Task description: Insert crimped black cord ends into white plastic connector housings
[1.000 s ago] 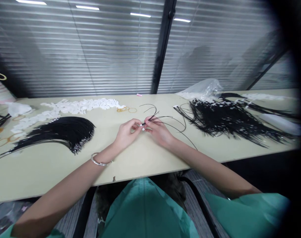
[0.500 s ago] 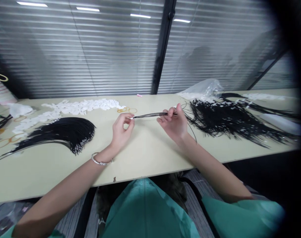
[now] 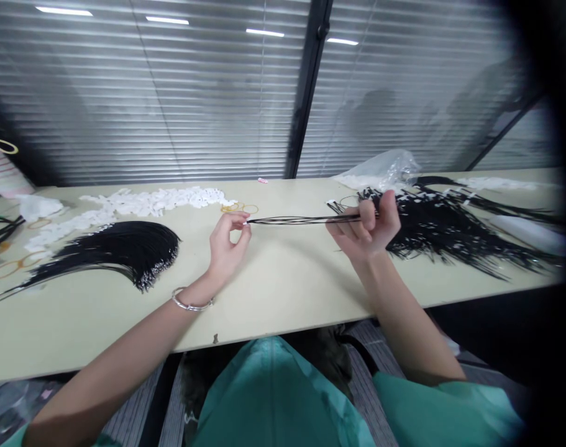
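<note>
Black cords [image 3: 292, 220] run nearly level between our two hands, in a thin, almost straight bundle above the pale table [image 3: 283, 279]. With our left hand [image 3: 227, 243] we pinch their left end between thumb and forefinger, where a small white piece shows at the fingertips. Our right hand [image 3: 367, 233] holds them farther along, its fingers curled with the cords passing among them and its thumb pointing up; we cannot tell where the far ends finish. We wear a silver bracelet [image 3: 192, 305] on the left wrist.

To our left lies a curved black bundle [image 3: 110, 251] with pale tips, and behind it spreads a scatter of white pieces [image 3: 152, 200] beside yellowish rubber bands [image 3: 240, 208]. Right of us we have a tangled black heap [image 3: 441, 226], and just behind it a clear plastic bag [image 3: 383, 169].
</note>
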{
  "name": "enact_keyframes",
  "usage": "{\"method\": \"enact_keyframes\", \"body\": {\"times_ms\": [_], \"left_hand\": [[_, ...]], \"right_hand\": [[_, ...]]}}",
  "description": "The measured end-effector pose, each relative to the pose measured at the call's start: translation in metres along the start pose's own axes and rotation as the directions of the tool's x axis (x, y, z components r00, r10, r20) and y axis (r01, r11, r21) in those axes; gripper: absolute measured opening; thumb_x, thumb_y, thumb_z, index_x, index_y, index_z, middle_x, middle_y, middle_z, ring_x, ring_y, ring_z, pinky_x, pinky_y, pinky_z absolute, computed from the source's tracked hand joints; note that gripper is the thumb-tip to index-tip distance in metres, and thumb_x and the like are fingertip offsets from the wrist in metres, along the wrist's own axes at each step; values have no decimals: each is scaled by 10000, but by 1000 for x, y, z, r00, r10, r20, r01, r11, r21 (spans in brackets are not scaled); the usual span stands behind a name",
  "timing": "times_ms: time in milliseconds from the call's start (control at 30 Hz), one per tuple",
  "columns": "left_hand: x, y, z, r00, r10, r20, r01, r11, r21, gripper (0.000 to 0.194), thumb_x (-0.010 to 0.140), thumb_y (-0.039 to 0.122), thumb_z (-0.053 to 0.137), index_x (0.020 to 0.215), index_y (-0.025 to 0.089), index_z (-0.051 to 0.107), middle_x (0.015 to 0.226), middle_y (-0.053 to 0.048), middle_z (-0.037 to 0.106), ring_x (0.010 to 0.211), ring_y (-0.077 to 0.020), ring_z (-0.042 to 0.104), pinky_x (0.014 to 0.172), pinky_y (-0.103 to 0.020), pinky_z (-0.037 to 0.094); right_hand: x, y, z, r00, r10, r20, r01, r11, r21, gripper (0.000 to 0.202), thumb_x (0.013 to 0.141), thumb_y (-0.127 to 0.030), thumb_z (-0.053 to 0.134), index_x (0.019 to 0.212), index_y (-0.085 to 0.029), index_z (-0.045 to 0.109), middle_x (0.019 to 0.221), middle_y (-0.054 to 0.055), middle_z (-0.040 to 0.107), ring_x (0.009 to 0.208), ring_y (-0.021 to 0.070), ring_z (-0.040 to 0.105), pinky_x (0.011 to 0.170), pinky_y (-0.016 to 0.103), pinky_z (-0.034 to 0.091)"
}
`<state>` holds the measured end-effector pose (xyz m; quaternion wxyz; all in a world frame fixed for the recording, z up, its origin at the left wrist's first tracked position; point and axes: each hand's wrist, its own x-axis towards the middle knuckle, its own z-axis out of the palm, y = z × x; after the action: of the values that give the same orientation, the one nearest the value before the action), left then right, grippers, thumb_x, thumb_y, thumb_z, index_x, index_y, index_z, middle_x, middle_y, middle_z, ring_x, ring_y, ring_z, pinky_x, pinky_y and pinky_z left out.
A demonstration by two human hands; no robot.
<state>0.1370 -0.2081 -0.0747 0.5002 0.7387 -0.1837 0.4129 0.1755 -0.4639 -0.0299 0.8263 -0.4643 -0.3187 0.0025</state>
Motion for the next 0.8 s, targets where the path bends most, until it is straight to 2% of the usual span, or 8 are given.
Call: {"method": "enact_keyframes", "body": {"times_ms": [100,233,400,567,700,800], "left_hand": [[1,-2,-1,1000,12,1,-12,1000,-1,96,854,158,525,946,173,544,1029,-71,606,1002,-151,582,862,-324,512],[1,-3,-2,1000,11,13,-12,1000,19,166,867,161,513,1015,182,585,1044,-67,614,983,-142,586,873,-324,511],[1,-2,-4,997,31,65,-35,998,58,194,868,162,515,1013,198,639,1044,-58,625,971,-139,589,865,-313,520],[1,-3,-3,995,21,95,-23,1000,18,178,848,207,564,989,207,672,1071,-67,609,965,-142,589,832,-290,532],[-1,-9,1,983,-51,174,60,997,-46,154,801,267,631,916,183,691,1021,-79,596,874,-138,596,773,-264,533],[-4,-14,4,954,-130,270,154,986,-69,167,783,304,649,864,164,691,913,-75,609,819,-143,602,752,-261,522]], "right_hand": [[-1,2,-8,992,43,118,-37,998,-50,652,726,-693,470,356,-196,268,218,-55,113,260,71,190,424,255,284],[-2,5,-6,961,138,239,-116,988,-106,662,643,-736,520,350,-198,268,212,-56,164,251,67,225,414,249,283],[-3,5,2,935,85,343,-80,996,-28,582,733,-631,524,406,-192,325,252,-54,270,264,62,259,426,245,277],[-1,4,2,943,40,331,-52,998,29,540,773,-602,501,465,-185,346,287,-60,257,305,67,265,449,241,282],[1,4,2,939,-14,344,-37,989,142,409,805,-539,494,575,-204,444,374,-48,293,379,85,305,469,241,300],[1,5,7,970,3,243,-50,981,187,239,780,-482,553,760,-244,547,509,-29,416,489,98,388,515,238,339]]}}
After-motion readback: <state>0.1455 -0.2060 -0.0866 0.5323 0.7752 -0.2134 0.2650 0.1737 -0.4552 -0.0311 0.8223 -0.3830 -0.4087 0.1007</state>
